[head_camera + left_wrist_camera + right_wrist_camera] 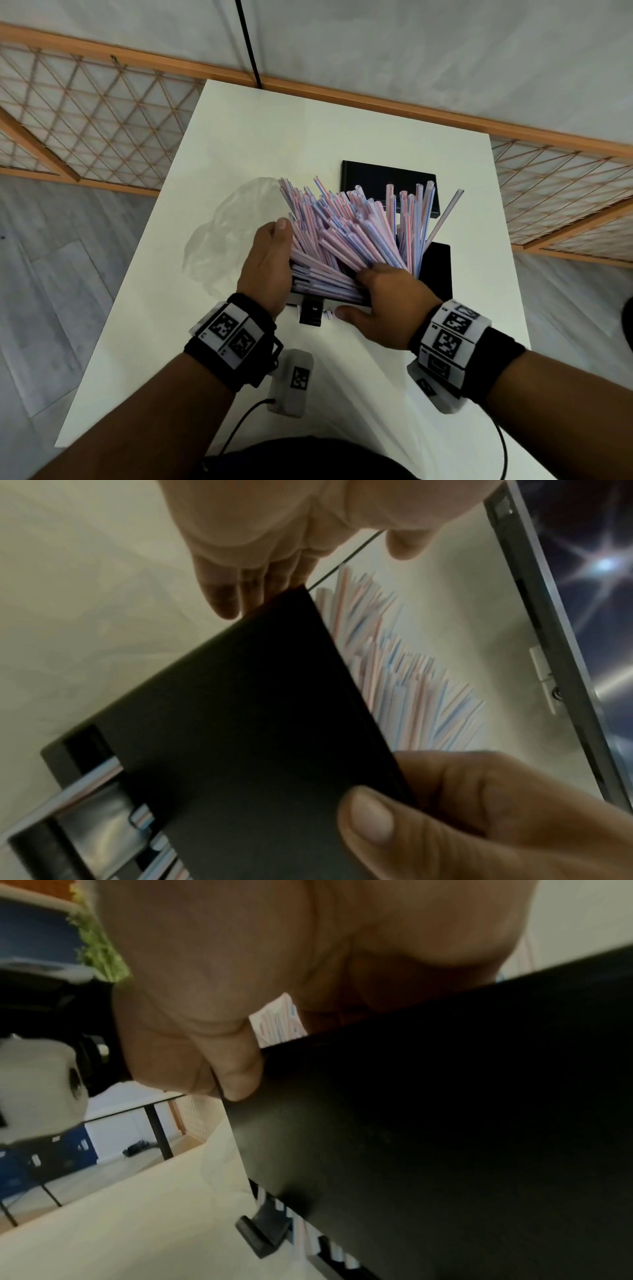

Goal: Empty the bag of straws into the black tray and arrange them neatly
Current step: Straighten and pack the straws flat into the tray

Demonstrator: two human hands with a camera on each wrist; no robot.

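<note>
Straws pink-blue striped, splayed in messy fan, standing in black tray.

Straws stand in the tray on the table, bag left, box behind.

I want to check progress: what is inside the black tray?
Striped straws stand in the black tray, fanned untidily above its rim. Its floor is hidden by them, the left hand and right hand.

straws: smooth plastic | tray: matt black | bag: clear film
</note>
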